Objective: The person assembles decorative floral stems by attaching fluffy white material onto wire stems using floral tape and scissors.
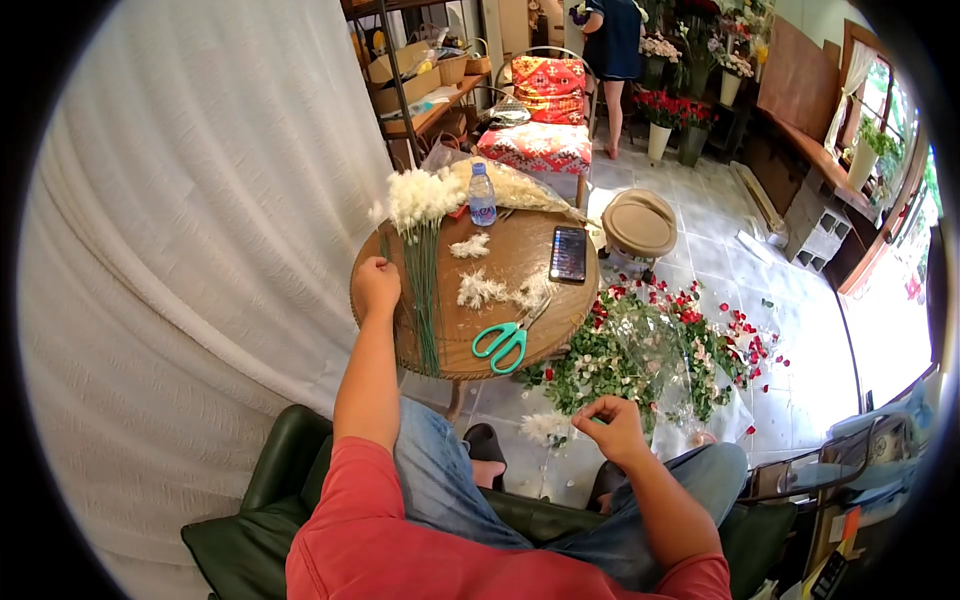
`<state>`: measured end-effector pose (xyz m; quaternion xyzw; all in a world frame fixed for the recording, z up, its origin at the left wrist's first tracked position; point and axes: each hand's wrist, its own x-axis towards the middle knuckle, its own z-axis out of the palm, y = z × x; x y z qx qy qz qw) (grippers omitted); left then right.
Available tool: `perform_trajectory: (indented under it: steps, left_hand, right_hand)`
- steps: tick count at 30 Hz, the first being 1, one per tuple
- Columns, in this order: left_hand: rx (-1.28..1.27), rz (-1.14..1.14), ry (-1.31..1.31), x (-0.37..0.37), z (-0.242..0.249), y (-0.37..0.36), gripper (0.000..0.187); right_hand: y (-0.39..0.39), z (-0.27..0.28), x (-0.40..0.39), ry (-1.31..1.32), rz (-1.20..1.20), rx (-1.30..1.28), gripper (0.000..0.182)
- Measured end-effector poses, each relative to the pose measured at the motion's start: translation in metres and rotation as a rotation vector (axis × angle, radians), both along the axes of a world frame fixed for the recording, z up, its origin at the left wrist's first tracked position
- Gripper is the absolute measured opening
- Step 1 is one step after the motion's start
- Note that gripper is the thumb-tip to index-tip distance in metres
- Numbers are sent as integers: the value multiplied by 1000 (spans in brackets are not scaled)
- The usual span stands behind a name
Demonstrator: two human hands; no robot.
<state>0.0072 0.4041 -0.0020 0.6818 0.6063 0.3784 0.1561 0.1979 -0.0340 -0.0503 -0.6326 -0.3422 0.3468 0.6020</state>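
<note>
My left hand [377,288] is closed at the left edge of the round wooden table [470,335], beside a bunch of white fluffy dried flowers [420,200] on long thin green stems. My right hand [612,430] is closed in a pinch over my lap, and a small bit of teal-green shows at its fingers; I cannot tell what it is. Just left of that hand, a white fluffy tuft [545,428] appears in view. Teal-handled scissors [503,345] lie on the table near its front edge, beside loose white fluff [482,290].
A water bottle [482,195], a phone [568,254] and a wrapped cream bundle [520,188] share the table. Cut leaves and red petals [640,345] cover the floor to the right. Beyond stand a round stool [639,222], a patterned chair [545,120] and a person [612,50].
</note>
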Motion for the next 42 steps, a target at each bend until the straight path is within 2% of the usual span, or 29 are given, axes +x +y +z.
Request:
perform_trajectory:
  steps: [2, 5, 12, 14, 18, 20, 24, 26, 27, 29, 30, 32, 33, 42]
  left_hand:
    - [70, -52, -153, -1, -3, 3, 31]
    - [142, -169, -214, 8, 11, -17, 30]
    - [234, -291, -249, 34, -25, 14, 26]
    - [311, -328, -103, 34, -21, 9, 25]
    - [394, -379, -40, 27, -27, 6, 25]
    - [274, -369, -61, 23, -27, 4, 25]
    - [197, -412, -158, 15, -20, -4, 27]
    - [339, -168, -106, 6, -20, 1, 25]
    - [339, -168, -106, -4, -18, 4, 25]
    - [38, 46, 150, -25, -14, 6, 25]
    - [40, 48, 147, -29, -10, 3, 25]
    - [-307, -9, 284, -37, -2, -3, 29]
    - [-283, 11, 281, -36, -1, -6, 34]
    - [-233, 43, 295, -27, 6, -23, 36]
  right_hand:
    - [0, 1, 0, -12, 10, -4, 13]
    - [1, 1, 0, -4, 16, -5, 14]
    - [0, -4, 2, 8, 19, -9, 14]
    - [0, -5, 2, -1, 17, -3, 13]
    - [0, 3, -1, 9, 16, 3, 13]
    - [0, 4, -2, -7, 10, -27, 13]
    - [0, 1, -1, -15, 16, -11, 13]
    - [0, -2, 1, -25, 17, -8, 13]
    - [0, -1, 0, -25, 17, -7, 13]
    - [-1, 4, 0, -12, -5, -10, 13]
    - [-2, 5, 0, -14, -4, -8, 13]
    - [-3, 6, 0, -6, -5, -27, 14]
    - [-2, 4, 0, -4, -2, -22, 14]
    - [-6, 5, 1, -41, -2, 20, 15]
